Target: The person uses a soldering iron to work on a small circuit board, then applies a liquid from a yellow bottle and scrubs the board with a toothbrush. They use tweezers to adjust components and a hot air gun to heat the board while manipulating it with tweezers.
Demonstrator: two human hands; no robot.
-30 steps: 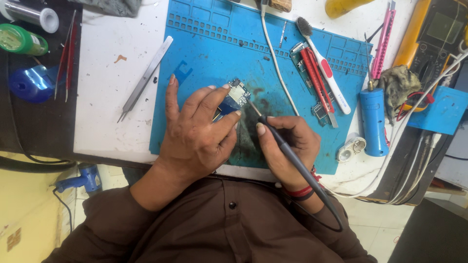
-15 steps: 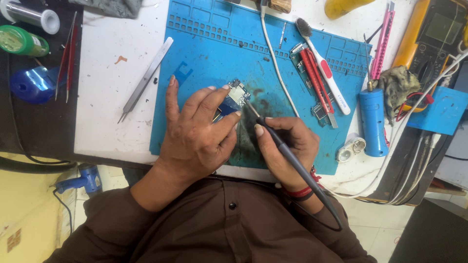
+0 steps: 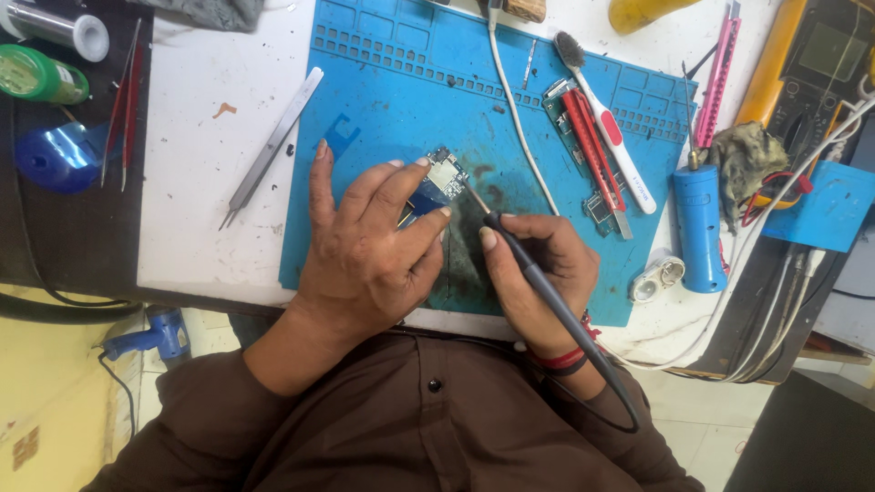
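Almost nothing shifts from a second ago: the left hand [image 3: 365, 251] still pinches the small blue circuit board [image 3: 436, 185] flat on the blue silicone mat [image 3: 392, 100], while the right hand [image 3: 538, 269] keeps its grip pressed around the thin dark soldering iron [image 3: 533, 273], tip at the board's right edge.

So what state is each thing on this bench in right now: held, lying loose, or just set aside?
Small circuit board: pinned on the blue mat by the left hand.
Black soldering iron: gripped like a pen in the right hand, tip at the board.
Blue silicone work mat: flat, stained dark near the board.
Steel tweezers: lying loose, unheld.
White and red toothbrush: lying on the mat.
Blue cylinder tool: lying unheld.
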